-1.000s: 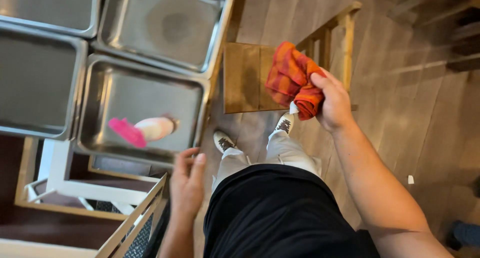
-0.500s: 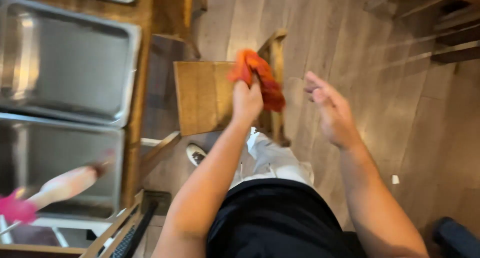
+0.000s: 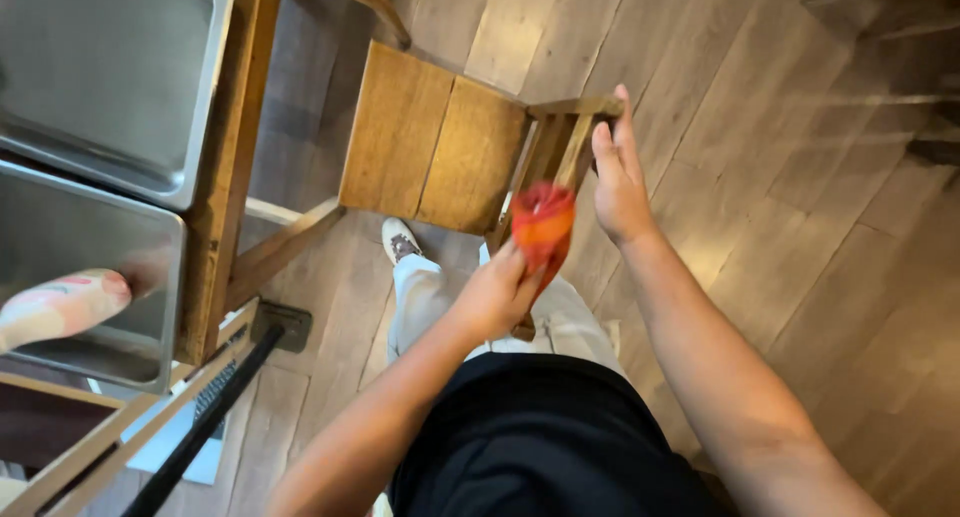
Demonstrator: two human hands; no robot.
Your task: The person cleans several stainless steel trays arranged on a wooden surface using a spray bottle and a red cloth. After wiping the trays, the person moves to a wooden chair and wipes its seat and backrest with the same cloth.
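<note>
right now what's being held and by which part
The left hand grips the orange-red cloth by its lower end; the right hand is open, holding nothing.

Soft red-orange cloth [image 3: 543,227], matt wood chair [image 3: 440,142], shiny steel trays [image 3: 110,77], matt plank floor [image 3: 800,207]

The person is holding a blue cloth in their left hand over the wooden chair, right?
Not quite. The cloth is orange-red, not blue, as the head view shows. The rest holds: the left hand grips it over the wooden chair, and the right hand is open beside it.
</note>
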